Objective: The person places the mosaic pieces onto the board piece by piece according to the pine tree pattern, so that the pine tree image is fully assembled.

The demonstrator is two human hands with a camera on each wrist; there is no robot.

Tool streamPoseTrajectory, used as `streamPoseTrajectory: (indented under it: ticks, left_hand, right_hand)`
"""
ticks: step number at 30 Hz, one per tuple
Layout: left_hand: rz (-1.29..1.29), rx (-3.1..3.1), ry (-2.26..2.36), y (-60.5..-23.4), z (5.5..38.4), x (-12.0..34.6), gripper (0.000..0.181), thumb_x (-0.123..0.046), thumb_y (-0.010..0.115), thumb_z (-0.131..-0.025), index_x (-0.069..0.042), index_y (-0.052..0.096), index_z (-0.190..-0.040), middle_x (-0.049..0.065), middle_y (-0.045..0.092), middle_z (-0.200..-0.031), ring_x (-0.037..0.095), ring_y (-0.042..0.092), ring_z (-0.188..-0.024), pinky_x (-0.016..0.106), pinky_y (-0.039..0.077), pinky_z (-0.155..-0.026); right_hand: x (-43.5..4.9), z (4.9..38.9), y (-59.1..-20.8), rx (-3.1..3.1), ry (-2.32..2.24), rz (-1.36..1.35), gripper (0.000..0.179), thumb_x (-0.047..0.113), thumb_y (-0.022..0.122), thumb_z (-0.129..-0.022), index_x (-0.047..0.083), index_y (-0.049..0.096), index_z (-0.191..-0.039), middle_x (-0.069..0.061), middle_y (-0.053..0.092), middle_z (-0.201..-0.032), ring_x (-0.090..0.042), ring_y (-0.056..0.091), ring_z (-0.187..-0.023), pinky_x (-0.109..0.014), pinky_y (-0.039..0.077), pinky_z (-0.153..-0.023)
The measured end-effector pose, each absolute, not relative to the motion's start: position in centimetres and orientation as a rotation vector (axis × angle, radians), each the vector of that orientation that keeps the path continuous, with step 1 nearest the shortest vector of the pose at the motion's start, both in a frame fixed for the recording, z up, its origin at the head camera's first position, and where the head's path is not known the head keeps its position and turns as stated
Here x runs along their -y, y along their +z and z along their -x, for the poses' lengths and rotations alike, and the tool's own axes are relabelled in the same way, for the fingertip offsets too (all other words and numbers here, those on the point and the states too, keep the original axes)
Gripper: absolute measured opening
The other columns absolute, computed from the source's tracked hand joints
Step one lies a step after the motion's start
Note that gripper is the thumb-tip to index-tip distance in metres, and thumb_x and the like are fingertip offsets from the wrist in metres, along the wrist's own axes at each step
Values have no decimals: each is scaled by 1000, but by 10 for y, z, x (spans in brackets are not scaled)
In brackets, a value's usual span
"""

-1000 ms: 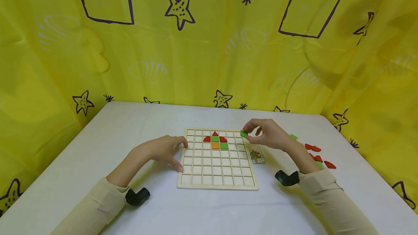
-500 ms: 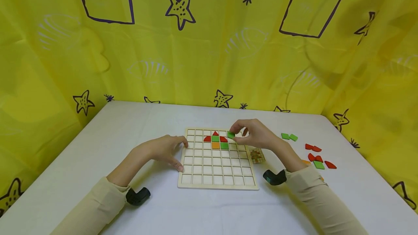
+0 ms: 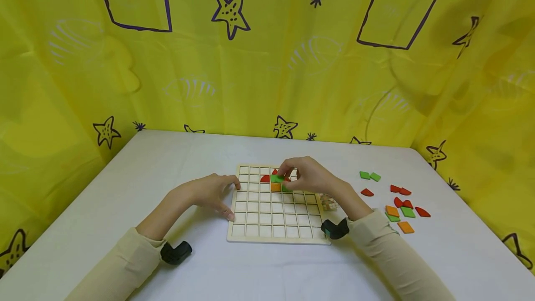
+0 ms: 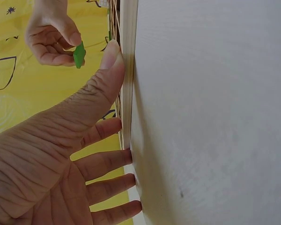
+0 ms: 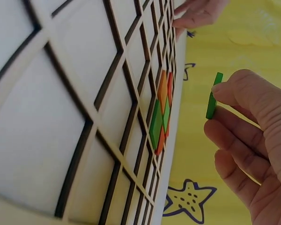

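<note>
My right hand (image 3: 307, 174) pinches a green square tile (image 5: 214, 96) between thumb and fingers. In the right wrist view the tile stands off above the wooden grid board (image 3: 255, 230). In the head view it overlaps the pieces set in the board: a red triangle (image 3: 274, 171), a red quarter-round piece (image 3: 265, 179), an orange square (image 3: 276, 187) and a green square (image 5: 156, 124). My left hand (image 3: 211, 192) rests at the board's left edge, its thumb (image 4: 111, 58) and relaxed fingers touching the wooden side.
A small patterned card (image 3: 329, 202) lies against the board's right edge, partly behind my right wrist. Farther right, loose tiles lie on the white table (image 3: 167, 152): green squares (image 3: 369, 176), red pieces (image 3: 401, 189) and orange squares (image 3: 406, 227). A yellow curtain (image 3: 259, 68) stands behind.
My right hand has moved left with the green tile, from the board's upper right corner to above the coloured pieces. My left hand has stayed at the board's edge.
</note>
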State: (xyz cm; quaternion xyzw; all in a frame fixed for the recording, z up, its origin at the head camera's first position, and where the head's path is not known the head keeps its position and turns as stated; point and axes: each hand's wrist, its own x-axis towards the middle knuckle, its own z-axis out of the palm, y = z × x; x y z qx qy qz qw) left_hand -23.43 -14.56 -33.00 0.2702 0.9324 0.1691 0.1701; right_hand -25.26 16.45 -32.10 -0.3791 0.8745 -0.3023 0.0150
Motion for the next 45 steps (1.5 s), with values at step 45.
streamPoseTrajectory:
  ticks: [45]
  left_hand:
    - [-810, -2646, 491, -329, 234, 145, 71, -43, 93, -71, -18, 58, -127, 11, 62, -127, 28, 56, -114, 52, 45, -102]
  right_hand:
    - [-179, 240, -315, -2827, -803, 1137, 19, 10, 74, -93, 4, 73, -111, -6, 74, -105, -24, 67, -97, -37, 56, -77]
